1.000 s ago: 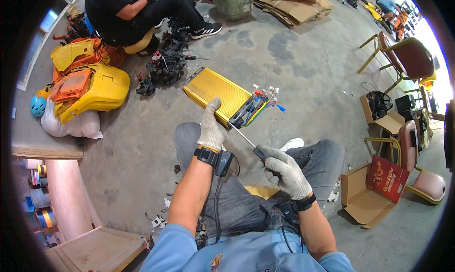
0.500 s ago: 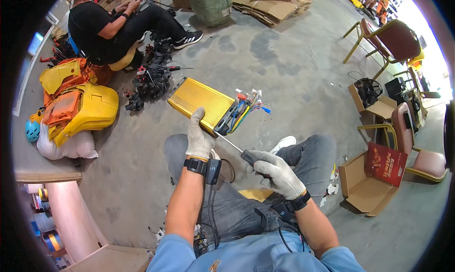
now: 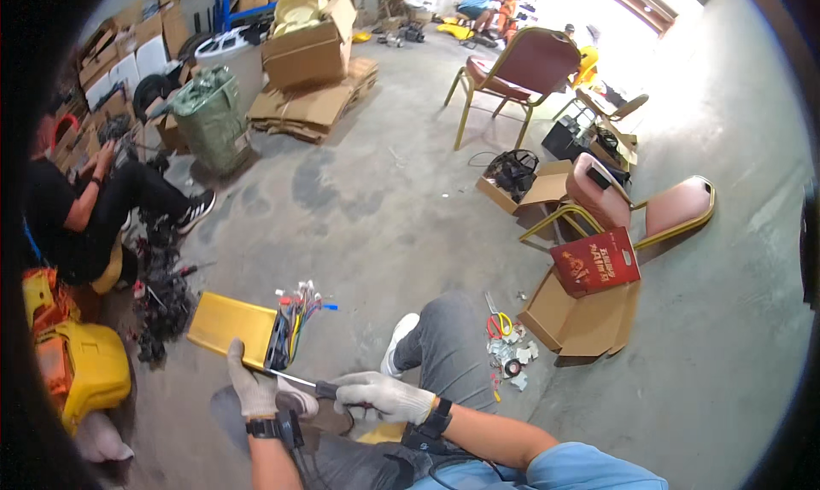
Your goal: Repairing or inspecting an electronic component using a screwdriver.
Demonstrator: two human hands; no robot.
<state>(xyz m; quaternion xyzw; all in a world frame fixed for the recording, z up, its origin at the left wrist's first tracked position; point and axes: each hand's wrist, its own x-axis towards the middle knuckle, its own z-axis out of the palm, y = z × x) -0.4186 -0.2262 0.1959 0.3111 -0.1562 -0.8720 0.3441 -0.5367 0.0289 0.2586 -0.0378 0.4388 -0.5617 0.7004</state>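
My gloved left hand grips the near edge of a motor controller, a flat gold metal box held above the floor. From its right end a bundle of coloured wires with small plugs sticks out. My gloved right hand is closed around the dark handle of a screwdriver. Its thin metal shaft points left, and the tip meets the controller's near right corner, close to my left fingers. Whether it sits in a screw is too small to tell.
Scissors and scraps lie on the floor to the right, near an open carton with a red box. Chairs stand beyond. At left, a seated person works beside dark cable parts and yellow plastic panels.
The view has swung right, so the surroundings shift left and the scissors come into sight. Both hands keep their grips, and the screwdriver tip stays at the controller's corner.
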